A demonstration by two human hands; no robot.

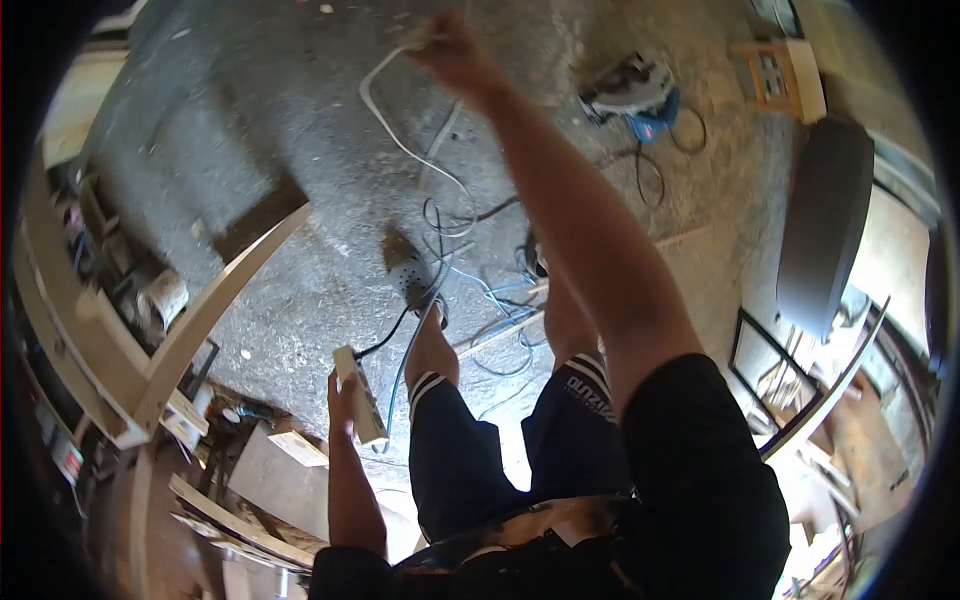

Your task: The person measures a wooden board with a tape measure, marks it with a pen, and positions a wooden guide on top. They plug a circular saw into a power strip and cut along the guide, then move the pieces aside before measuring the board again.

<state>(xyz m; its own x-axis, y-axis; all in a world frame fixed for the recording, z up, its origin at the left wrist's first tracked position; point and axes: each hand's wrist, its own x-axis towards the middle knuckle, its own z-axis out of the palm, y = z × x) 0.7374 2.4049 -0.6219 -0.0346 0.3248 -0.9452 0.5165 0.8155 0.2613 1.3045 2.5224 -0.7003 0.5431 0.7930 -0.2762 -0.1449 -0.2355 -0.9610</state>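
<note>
My left hand (342, 405) is closed around a cream-coloured power strip (362, 400), held tilted beside my left knee. A black cord (385, 342) comes out near its upper end. My right arm reaches far forward, and my right hand (452, 55) is closed on a pale cable (372, 98). That cable hangs in a loose curve toward the floor by my left shoe. Motion blurs the right fingers somewhat.
Tangled blue and dark cords (500, 300) lie between my feet. A power tool with blue parts (645, 100) rests on the concrete floor ahead. Curved wooden pieces (215, 300) stand at the left. A wooden stool (780, 78) and a dark padded panel (825, 230) are at the right.
</note>
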